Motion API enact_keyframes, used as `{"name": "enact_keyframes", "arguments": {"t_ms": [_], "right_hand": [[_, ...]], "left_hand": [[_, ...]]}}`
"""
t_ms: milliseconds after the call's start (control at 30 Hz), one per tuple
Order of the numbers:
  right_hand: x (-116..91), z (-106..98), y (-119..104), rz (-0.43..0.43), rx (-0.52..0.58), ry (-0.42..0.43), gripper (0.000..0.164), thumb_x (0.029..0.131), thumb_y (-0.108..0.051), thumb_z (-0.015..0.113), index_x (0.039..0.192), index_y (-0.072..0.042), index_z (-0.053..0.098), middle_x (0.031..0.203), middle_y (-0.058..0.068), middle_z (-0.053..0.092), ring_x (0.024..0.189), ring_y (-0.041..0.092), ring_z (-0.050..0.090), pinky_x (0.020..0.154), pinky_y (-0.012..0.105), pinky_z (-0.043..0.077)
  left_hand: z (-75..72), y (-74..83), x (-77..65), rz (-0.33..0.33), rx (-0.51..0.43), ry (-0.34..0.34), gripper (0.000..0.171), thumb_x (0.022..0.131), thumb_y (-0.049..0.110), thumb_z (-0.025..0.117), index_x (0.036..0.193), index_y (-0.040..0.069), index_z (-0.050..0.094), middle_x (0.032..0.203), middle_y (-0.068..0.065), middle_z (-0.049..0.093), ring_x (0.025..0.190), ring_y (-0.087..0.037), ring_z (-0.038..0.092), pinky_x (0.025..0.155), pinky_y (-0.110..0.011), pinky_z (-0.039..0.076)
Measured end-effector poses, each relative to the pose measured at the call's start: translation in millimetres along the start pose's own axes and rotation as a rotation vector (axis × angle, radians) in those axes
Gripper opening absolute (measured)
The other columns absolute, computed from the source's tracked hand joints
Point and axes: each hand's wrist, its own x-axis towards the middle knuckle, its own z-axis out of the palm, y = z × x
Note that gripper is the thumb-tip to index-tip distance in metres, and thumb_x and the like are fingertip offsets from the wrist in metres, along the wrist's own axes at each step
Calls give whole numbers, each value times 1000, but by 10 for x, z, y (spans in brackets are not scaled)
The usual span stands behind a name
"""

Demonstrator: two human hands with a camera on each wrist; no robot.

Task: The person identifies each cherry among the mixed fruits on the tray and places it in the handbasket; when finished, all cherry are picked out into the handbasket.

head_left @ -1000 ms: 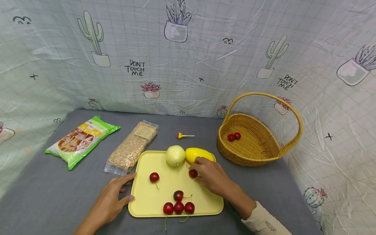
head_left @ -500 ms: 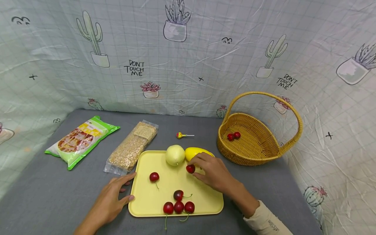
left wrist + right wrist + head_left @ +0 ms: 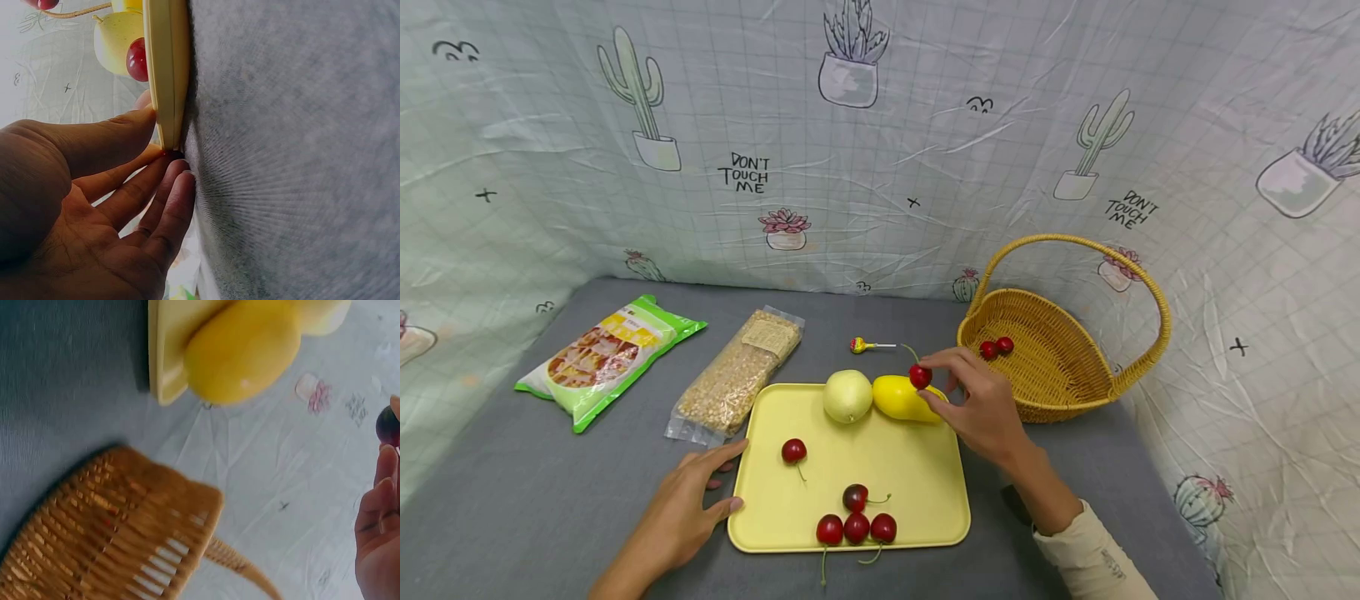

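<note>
My right hand (image 3: 983, 400) pinches a cherry (image 3: 920, 376) by thumb and fingertips, its green stem pointing up. In the head view it is above the yellow mango-shaped fruit (image 3: 904, 398) at the tray's back right. The right wrist view shows this cherry (image 3: 388, 425) at its right edge. My left hand (image 3: 681, 508) touches the left rim of the yellow tray (image 3: 747, 467), thumb and fingers spread apart. The left wrist view has the thumb (image 3: 115, 139) against the tray's edge. Several cherries (image 3: 857, 528) lie on the tray, with one cherry (image 3: 793, 452) apart on the left.
A round pale green fruit (image 3: 848, 397) sits beside the yellow one. To the right stands a wicker basket (image 3: 1052, 367) with a tall handle and two cherries (image 3: 997, 347) inside. A lollipop (image 3: 871, 345), a clear bag of grains (image 3: 733, 383) and a green-edged packet (image 3: 613, 350) lie behind and left.
My right hand has lifted the cherry from the tray and carried it up and to the right, over the yellow fruit and closer to the basket. The left hand stays at the tray's rim.
</note>
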Motion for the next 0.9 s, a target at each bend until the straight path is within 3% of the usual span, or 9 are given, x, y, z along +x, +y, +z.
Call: {"name": "enact_keyframes", "arguments": {"t_ms": [167,433,667,900], "right_hand": [[28,-112,155,40,6,78,44,77,-5,95,117,-8,77,107,8,75,70,19,57,60,17,46],[27,-219,453,135,32,187,43,75,-1,95,115,-8,79,95,8,71,68,18,55,55,29,43],[-20,-267,782,261,11,248,39,77,-2,95,112,-8,80,90,9,70,66,22,58,57,14,45],[-33,-343,1058,417,-11,254,36,82,-10,94,116,-11,80,89,12,67,70,15,56,56,14,44]], "left_hand": [[-4,-7,2,-1,2,-4,76,83,11,91,152,13,59,130,-9,71,110,-24,68,85,-37,63],[-4,-10,8,-25,-2,-15,77,83,12,91,153,14,59,130,-9,70,109,-23,68,87,-41,63],[3,-14,5,-5,3,2,76,83,11,91,152,13,60,129,-8,71,108,-22,68,85,-36,62],[4,-13,-3,5,-3,10,76,82,10,91,151,13,60,129,-9,71,109,-23,68,85,-35,62]]}}
